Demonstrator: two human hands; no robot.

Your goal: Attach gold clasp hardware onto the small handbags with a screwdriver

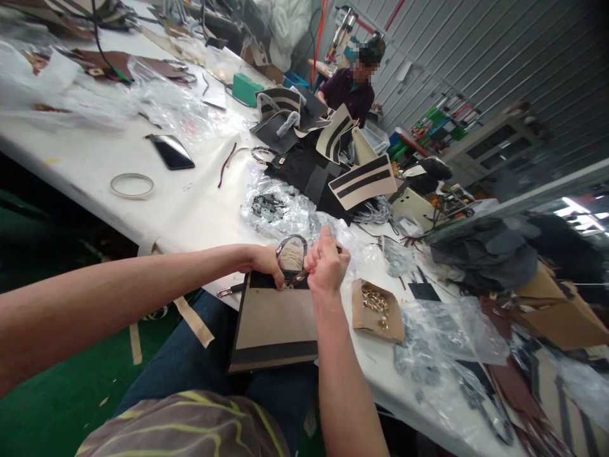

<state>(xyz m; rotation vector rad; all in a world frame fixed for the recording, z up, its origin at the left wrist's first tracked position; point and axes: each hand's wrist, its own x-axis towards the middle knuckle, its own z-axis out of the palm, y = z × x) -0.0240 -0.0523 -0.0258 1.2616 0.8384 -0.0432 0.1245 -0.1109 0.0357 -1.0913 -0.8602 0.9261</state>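
A beige and black handbag leans from the table edge onto my lap, its dark looped handle standing up at the top. My left hand is closed on the bag's top edge at the handle's base, thumb and fingers pinching it. In a fist, my right hand grips a dark metal hand tool whose tip points at the bag's top edge beside my left fingertips. The tool's exact kind is mostly hidden by the fist. Pale crumpled stuffing shows within the handle loop.
A cardboard box of gold metal fittings sits right of my right forearm. Beyond the bag lies a plastic bag of dark parts. A phone and a tape ring lie left. Another person works across the table.
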